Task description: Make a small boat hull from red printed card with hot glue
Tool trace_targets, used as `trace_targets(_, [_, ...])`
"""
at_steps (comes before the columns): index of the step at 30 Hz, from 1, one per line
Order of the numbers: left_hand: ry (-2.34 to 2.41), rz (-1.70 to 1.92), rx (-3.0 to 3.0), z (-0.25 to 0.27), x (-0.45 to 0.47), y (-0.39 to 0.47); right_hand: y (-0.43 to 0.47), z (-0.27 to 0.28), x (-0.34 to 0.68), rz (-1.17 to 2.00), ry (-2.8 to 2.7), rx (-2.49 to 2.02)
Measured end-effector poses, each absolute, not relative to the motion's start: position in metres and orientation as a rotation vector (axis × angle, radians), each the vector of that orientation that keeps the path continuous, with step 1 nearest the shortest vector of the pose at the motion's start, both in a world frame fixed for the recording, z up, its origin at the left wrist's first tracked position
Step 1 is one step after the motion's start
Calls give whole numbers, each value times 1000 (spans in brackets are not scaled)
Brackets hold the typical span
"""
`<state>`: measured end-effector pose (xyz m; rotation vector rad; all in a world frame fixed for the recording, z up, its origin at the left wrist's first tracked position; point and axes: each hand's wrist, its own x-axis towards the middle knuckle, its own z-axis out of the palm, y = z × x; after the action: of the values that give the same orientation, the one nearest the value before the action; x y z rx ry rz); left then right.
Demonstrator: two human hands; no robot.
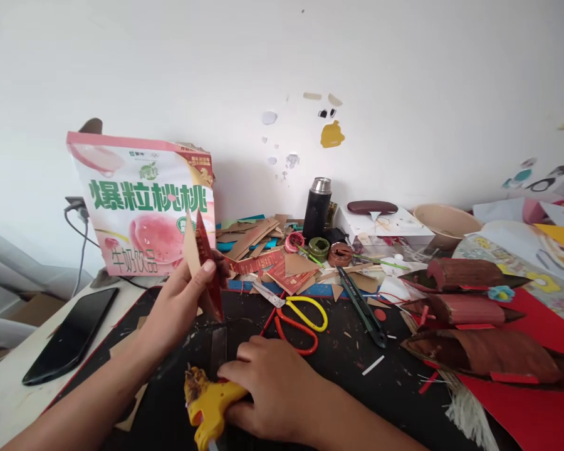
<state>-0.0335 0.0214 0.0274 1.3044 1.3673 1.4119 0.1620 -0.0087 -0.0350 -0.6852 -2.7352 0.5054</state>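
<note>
My left hand (181, 300) pinches a folded or doubled cardboard piece (192, 247) upright between thumb and fingers. Plain brown shows on one side of it and printed red on the other. Low in front, my right hand (277, 388) is closed around a yellow hot glue gun (211, 401) whose tip area is crusted with brown residue. Part of the gun is hidden under the fingers. Scissors (303, 319) with one yellow and one red handle lie beyond my right hand. A dark green utility knife (361, 307) rests to their right.
A peach milk carton (145, 207) stands at the back left, above a black phone (70, 335). Cardboard scraps (254, 238), paint jars (318, 248) and a black thermos (317, 210) crowd the back. Several brown model boats (502, 354) lie at right on red paper (521, 410).
</note>
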Motion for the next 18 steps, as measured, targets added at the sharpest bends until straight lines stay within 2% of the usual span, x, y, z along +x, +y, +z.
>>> trace_targets(4, [1397, 1257, 1302, 37, -28, 26, -4, -33, 168, 616, -2737, -648])
trace_targets(11, [1351, 1249, 1297, 40, -19, 27, 3, -28, 175, 777, -2656, -593])
trace_targets(18, [1324, 1113, 1295, 47, -10, 19, 6, -13, 175, 863, -2293, -871])
